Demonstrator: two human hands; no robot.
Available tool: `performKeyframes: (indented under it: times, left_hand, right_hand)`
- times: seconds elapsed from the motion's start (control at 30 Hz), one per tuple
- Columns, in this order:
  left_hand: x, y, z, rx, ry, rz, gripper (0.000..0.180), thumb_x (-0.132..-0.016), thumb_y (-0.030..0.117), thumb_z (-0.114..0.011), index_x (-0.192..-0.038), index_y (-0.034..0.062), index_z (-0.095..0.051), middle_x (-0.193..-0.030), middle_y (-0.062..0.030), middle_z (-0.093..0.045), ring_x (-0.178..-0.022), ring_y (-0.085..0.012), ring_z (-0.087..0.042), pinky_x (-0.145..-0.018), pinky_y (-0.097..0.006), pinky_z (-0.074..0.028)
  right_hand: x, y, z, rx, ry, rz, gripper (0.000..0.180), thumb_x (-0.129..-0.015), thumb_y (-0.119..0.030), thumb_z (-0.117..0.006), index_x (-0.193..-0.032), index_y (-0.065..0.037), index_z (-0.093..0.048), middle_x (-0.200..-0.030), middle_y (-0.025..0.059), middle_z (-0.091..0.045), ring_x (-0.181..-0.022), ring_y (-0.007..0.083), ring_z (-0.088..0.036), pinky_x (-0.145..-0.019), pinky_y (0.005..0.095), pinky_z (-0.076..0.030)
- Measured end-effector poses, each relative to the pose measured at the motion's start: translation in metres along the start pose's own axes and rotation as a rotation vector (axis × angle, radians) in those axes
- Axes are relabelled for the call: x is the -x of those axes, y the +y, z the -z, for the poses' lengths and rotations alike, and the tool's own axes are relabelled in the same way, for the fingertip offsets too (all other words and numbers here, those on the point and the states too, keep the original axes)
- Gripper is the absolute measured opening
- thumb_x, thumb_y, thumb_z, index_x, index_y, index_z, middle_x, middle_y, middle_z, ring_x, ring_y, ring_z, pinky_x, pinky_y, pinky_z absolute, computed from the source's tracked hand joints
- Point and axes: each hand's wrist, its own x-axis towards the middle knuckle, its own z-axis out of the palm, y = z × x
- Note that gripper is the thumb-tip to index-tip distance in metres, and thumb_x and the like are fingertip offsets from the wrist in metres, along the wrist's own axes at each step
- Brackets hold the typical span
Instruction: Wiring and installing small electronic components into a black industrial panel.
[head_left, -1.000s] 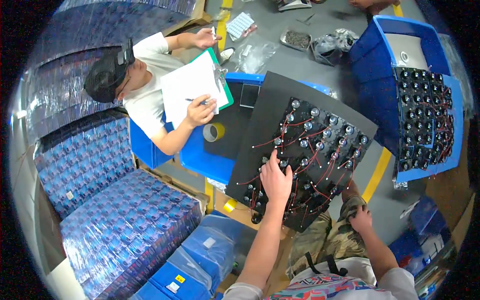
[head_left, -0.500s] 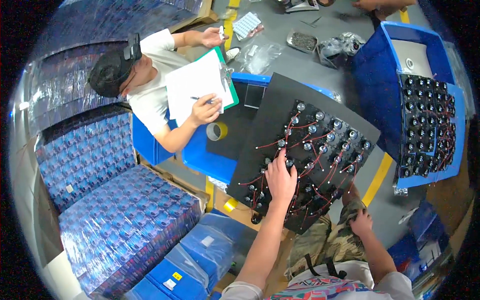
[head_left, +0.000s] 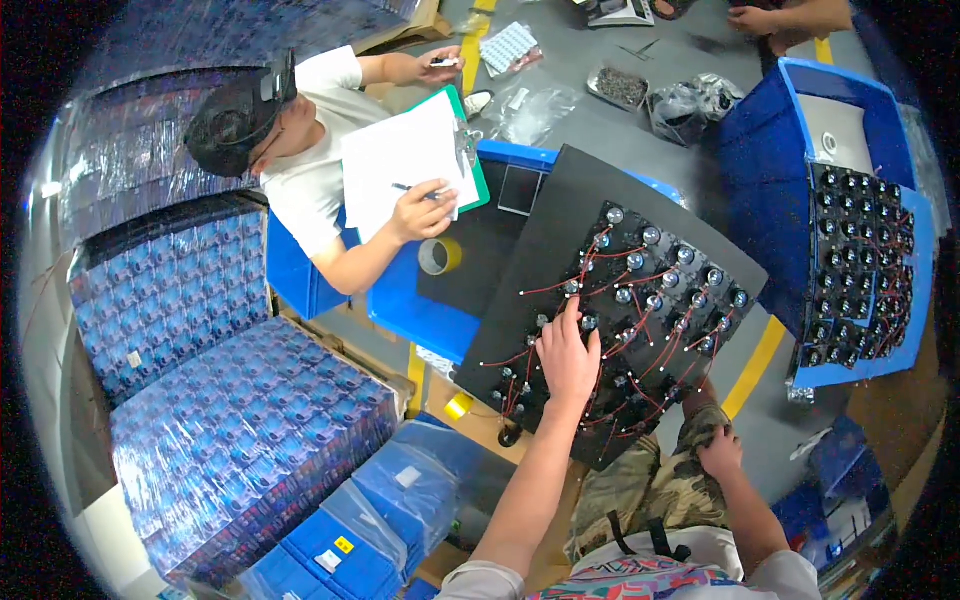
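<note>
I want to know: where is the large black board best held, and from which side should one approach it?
Probably by the upper part of the left margin of the black board, with the left hand coming from the left. That flat strip looks wide and bare, while lens modules and red wires crowd the middle and right.

Red-wired black modules (head_left: 684, 255) spread across black board (head_left: 540, 232).
</note>
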Motion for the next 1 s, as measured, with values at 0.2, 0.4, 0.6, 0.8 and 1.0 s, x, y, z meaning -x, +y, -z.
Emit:
performKeyframes:
  times: [0.2, 0.4, 0.6, 0.8, 1.0]
  left_hand:
    - [0.001, 0.001, -0.001, 0.014, 0.008, 0.001, 0.066, -0.075, 0.014, -0.071, -0.134, 0.0105, -0.041, -0.107, -0.0028, -0.058, -0.101, -0.0273, -0.051, -0.088, -0.045, -0.038]
    - [0.002, 0.005, 0.000, 0.015, 0.000, 0.039, 0.066, -0.076, 0.015, -0.070, -0.134, 0.0105, -0.040, -0.107, -0.0031, -0.057, -0.102, -0.0269, -0.051, -0.090, -0.044, -0.037]
    - [0.001, 0.011, 0.002, -0.008, -0.035, 0.065, 0.065, -0.079, 0.017, -0.068, -0.136, 0.0097, -0.038, -0.111, -0.0040, -0.057, -0.104, -0.0268, -0.050, -0.092, -0.043, -0.036]
    - [0.007, 0.013, 0.005, 0.040, 0.015, 0.071, 0.066, -0.077, 0.015, -0.069, -0.136, 0.0090, -0.038, -0.109, -0.0047, -0.057, -0.104, -0.0283, -0.050, -0.095, -0.044, -0.035]
    - [0.040, 0.028, 0.015, 0.236, 0.131, 0.063, 0.041, -0.079, 0.010, -0.065, -0.119, 0.0056, -0.053, -0.106, -0.0087, -0.059, -0.094, -0.0289, -0.054, -0.083, -0.040, -0.042]
  right_hand:
    - [0.003, -0.001, 0.009, -0.075, -0.088, -0.003, 0.087, -0.078, -0.046, -0.065, -0.142, -0.003, -0.025, -0.145, 0.0264, -0.026, -0.131, 0.0472, -0.028, -0.107, 0.0513, -0.029]
    - [-0.001, 0.004, 0.002, -0.063, -0.068, 0.024, 0.086, -0.079, -0.045, -0.065, -0.142, -0.003, -0.025, -0.144, 0.0273, -0.028, -0.130, 0.0476, -0.030, -0.106, 0.0508, -0.031]
    - [-0.002, 0.009, 0.008, -0.075, -0.089, -0.002, 0.080, -0.082, -0.043, -0.061, -0.141, -0.005, -0.026, -0.146, 0.0260, -0.025, -0.128, 0.0485, -0.033, -0.104, 0.0504, -0.034]
    - [-0.007, 0.019, -0.004, -0.053, -0.013, -0.010, 0.075, -0.077, -0.037, -0.060, -0.139, -0.007, -0.031, -0.143, 0.0228, -0.032, -0.123, 0.0424, -0.040, -0.102, 0.0480, -0.037]
    - [-0.005, 0.023, 0.011, -0.119, -0.100, -0.009, 0.081, -0.080, -0.041, -0.062, -0.142, -0.005, -0.025, -0.144, 0.0254, -0.029, -0.126, 0.0460, -0.036, -0.102, 0.0496, -0.037]
